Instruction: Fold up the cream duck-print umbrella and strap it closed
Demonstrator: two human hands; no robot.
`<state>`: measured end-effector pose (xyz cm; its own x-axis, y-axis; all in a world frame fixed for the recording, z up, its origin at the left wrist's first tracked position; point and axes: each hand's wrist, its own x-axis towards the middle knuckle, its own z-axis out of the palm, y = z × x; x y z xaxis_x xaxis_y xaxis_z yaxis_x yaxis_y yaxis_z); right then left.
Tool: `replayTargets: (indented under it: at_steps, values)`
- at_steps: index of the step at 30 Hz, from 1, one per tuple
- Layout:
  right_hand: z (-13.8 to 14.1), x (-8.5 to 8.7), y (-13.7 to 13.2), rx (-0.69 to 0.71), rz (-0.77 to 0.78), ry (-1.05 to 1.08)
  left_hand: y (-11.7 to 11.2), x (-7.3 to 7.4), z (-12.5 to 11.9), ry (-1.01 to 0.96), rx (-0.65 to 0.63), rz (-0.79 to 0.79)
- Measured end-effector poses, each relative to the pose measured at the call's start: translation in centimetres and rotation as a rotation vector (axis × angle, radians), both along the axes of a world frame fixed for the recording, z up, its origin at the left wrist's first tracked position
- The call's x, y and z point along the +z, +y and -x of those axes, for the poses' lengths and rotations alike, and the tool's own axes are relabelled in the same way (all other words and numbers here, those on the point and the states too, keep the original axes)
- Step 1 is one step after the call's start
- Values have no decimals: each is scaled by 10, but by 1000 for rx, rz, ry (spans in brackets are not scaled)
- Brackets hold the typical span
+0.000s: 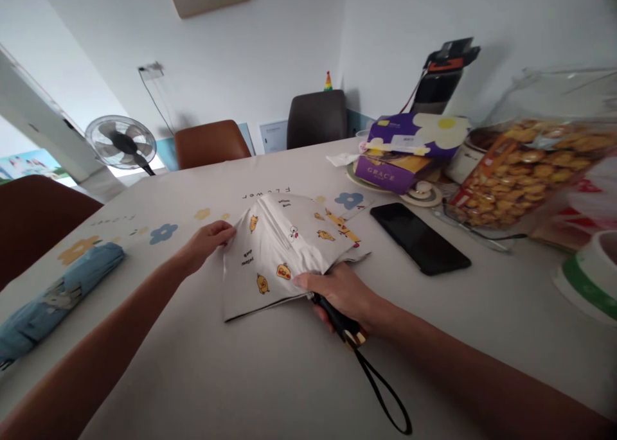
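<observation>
A white folding umbrella (pixel 279 247) printed with yellow ducks lies loosely collapsed on the table (pixel 270 376). My right hand (pixel 342 295) is closed around its black handle, whose gold end and black wrist strap (pixel 385 388) trail toward me. My left hand (pixel 207 242) pinches the left edge of the white canopy fabric near a fold.
A rolled blue umbrella (pixel 53 299) lies at the table's left edge. A black phone (pixel 419 237) rests right of the white umbrella. Purple boxes (pixel 405 151), a clear bag of biscuits (pixel 535 170) and a green-white tape roll (pixel 590 276) crowd the right. Chairs and a fan (pixel 120 141) stand behind.
</observation>
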<state>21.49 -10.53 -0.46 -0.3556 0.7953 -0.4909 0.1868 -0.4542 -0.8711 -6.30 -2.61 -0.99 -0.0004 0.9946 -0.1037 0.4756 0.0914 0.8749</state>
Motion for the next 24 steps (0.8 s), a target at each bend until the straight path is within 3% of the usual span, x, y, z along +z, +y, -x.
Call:
replayTargets:
  at_steps: [4, 8, 11, 12, 14, 16, 18, 24]
  values:
    - [0, 5, 1, 5, 30, 28, -5, -2, 8, -29, 69, -39]
    - [0, 9, 1, -27, 105, 34, -9, -7, 3, 283, 108, -136]
    - [0, 7, 2, -6, 137, 29, -23, -4, -16, 478, 155, -452]
    - [0, 5, 3, 0, 142, 32, -31, -2, -26, 510, 126, -614]
    - [-1, 3, 4, 1, 154, 32, -50, 3, -48, 494, -109, -825]
    - [0, 1, 5, -3, 167, 29, -69, 7, -68, 487, -380, -887]
    - [0, 1, 6, -6, 184, 28, -82, 8, -82, 509, -512, -878]
    - [0, 2, 5, -15, 199, 74, -86, 3, -85, 595, -589, -859]
